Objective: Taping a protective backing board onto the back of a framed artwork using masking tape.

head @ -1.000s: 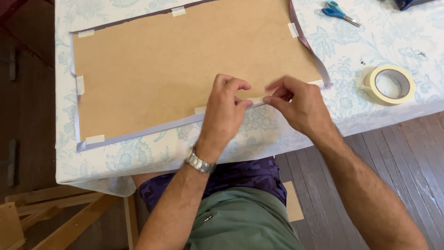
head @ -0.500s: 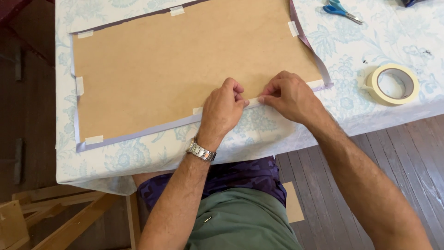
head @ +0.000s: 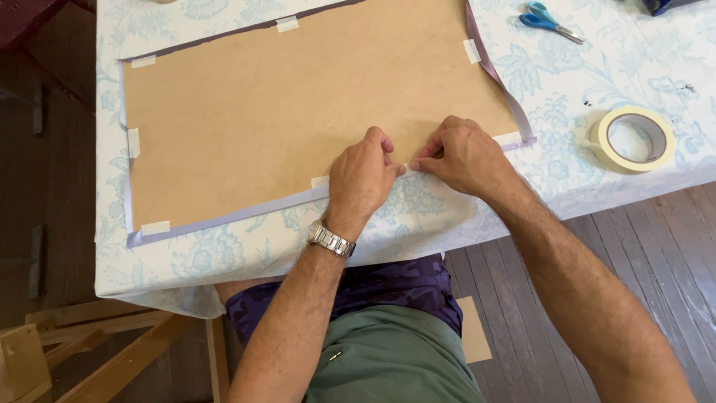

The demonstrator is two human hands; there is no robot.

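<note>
While both hands meet at the near edge of a brown board, the left hand lies knuckles up with its fingers curled down onto the edge, and the right hand pinches a short strip of pale tape between thumb and fingertips, just touching the left hand's fingers. A metal wristwatch sits on the left wrist. The board lies flat under and beyond the hands, its long axis running left to right, slightly tilted so the right end is farther away. A lilac border shows along its edges, held by small tape pieces. Beneath it a white tablecloth with pale blue flowers hangs over the table's near edge. Right of the right hand lies a roll of masking tape; farther off, blue-handled scissors. Dark wooden floorboards lie below. The board's far edge is cut off, and how the tape sits under the fingers is hidden.
</note>
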